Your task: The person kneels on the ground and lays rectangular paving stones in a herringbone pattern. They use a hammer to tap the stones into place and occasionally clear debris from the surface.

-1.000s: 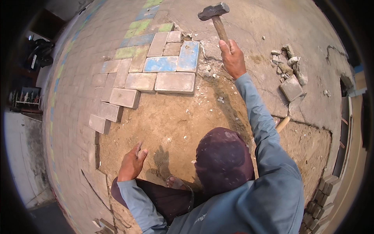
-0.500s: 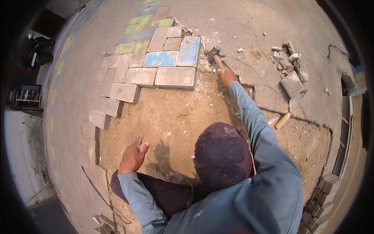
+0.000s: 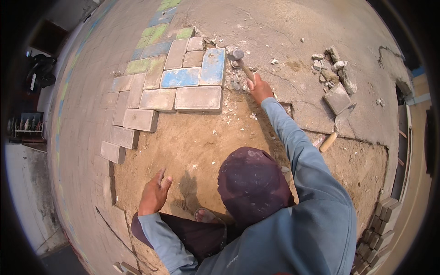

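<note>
Bare brown sand (image 3: pixel 183 142) lies between stepped paving blocks (image 3: pixel 198 98) and cracked concrete (image 3: pixel 298 36); the right hand (image 3: pixel 261 88) has its fingers wrapped round the handle of a hammer (image 3: pixel 244 67), whose head is just beside the rightmost blue-painted block (image 3: pixel 212 66); the left hand (image 3: pixel 154 192), fingers parted and holding nothing, is above the sand; a trowel (image 3: pixel 328 142) lies near grey rubble (image 3: pixel 348 82).

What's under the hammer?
Rubble shows beside the hammer. Whatever lies directly beneath its head, or behind the right hand gripping it, is covered.
</note>
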{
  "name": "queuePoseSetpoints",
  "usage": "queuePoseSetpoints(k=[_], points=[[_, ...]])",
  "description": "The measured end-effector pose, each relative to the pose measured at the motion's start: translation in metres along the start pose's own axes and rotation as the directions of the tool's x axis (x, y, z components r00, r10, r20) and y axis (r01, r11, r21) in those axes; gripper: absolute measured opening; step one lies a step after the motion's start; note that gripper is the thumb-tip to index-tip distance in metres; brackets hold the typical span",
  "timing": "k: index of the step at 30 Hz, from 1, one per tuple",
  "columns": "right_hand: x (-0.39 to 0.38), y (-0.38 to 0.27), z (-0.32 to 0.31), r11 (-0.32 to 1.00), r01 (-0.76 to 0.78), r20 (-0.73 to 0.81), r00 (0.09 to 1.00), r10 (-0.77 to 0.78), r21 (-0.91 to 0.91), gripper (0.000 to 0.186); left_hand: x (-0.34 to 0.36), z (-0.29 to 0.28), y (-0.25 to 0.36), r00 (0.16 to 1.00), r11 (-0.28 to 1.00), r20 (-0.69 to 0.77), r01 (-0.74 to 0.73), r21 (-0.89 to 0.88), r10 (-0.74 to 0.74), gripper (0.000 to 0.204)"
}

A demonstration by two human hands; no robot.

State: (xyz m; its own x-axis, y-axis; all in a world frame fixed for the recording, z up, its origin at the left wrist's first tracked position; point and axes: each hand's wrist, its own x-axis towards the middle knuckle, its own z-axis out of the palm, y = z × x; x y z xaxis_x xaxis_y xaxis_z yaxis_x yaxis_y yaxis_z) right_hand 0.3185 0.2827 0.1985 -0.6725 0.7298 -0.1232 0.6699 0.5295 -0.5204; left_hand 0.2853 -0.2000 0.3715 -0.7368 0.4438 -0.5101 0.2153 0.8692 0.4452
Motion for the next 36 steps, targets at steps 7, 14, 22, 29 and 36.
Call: queuePoseSetpoints(k=[7, 14, 22, 29, 36], points=[[0.013, 0.015, 0.022, 0.977, -0.013, 0.019, 1.000, 0.010, 0.213, 0.055, -0.018, 0.000, -0.003, 0.999, 0.999, 0.022, 0.024, -0.048, -0.023, 0.063], [-0.001, -0.055, -0.119, 0.770, 0.518, -0.579, 0.778, -0.244, 0.372, 0.043, -0.004, 0.001, -0.020, 1.000, 0.999, -0.004, -0.002, 0.039, 0.003, 0.062], [-0.012, 0.051, 0.036, 0.995, -0.066, 0.037, 0.997, 0.064, 0.079, 0.052, 0.000, 0.003, -0.005, 1.000, 1.000, 0.000, -0.024, 0.000, 0.024, 0.060], [-0.021, 0.016, -0.013, 0.910, 0.089, -0.065, 0.996, -0.069, 0.406, 0.056, -0.008, 0.003, -0.017, 1.000, 1.000, -0.010, -0.021, -0.001, 0.021, 0.061], [-0.004, -0.062, -0.122, 0.453, 0.716, -0.720, 0.664, -0.203, 0.532, 0.043, 0.004, 0.001, -0.020, 1.000, 1.000, 0.001, -0.005, 0.019, 0.005, 0.060]])
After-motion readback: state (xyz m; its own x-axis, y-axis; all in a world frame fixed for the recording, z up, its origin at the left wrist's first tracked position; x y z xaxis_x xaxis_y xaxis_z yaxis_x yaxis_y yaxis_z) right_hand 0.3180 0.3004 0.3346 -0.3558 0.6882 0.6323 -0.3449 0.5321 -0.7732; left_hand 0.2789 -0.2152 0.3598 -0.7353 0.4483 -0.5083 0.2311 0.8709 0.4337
